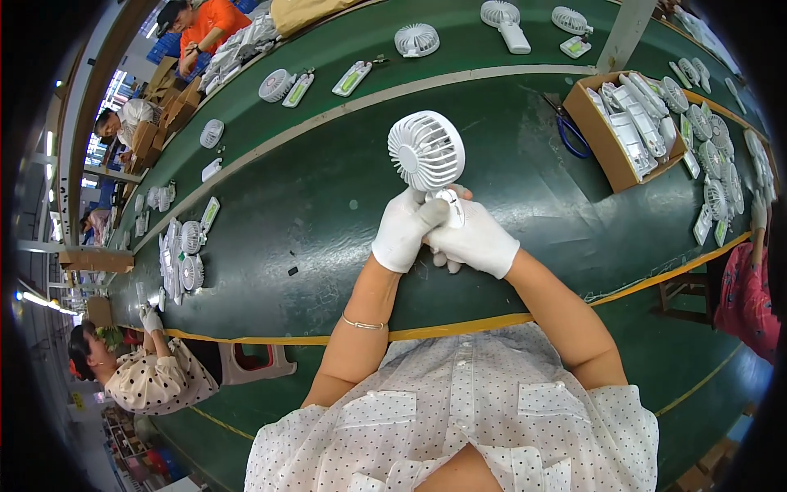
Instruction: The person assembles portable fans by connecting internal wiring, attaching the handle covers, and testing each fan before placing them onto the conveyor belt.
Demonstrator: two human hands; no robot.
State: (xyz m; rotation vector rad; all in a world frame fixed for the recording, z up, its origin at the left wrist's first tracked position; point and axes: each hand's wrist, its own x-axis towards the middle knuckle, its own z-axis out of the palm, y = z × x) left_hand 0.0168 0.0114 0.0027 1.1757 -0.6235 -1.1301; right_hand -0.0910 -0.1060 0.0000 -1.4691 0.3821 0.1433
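Gloved in white, a worker's left hand (402, 228) and right hand (479, 239) close together around a small white fan (426, 152), held up over the middle of a dark green tabletop (336, 213). The fan's round, slatted head stands above the fingers, while most of its grip is hidden by the gloves; the left thumb presses across the front and the right hand wraps it from the other side. A thin bracelet (363, 325) circles the left wrist. Small black pieces (293, 271) lie on the surface to the left of the hands.

To the right, a pair of blue-handled scissors (572, 138) rests just beside an open cardboard box (602, 148) filled with white plastic parts (635, 123). More fans and handles (717, 172) are heaped past the box, and another cluster of fans (190, 254) sits on the left. Beyond a pale rail (352, 108), a green strip (336, 45) carries spaced-out fans (417, 39) and handles with green panels (352, 79).

At far left, a co-worker in a dotted top (160, 381) reaches a gloved hand (150, 318) to the table's edge; another person, in orange (215, 25), is at the upper left.
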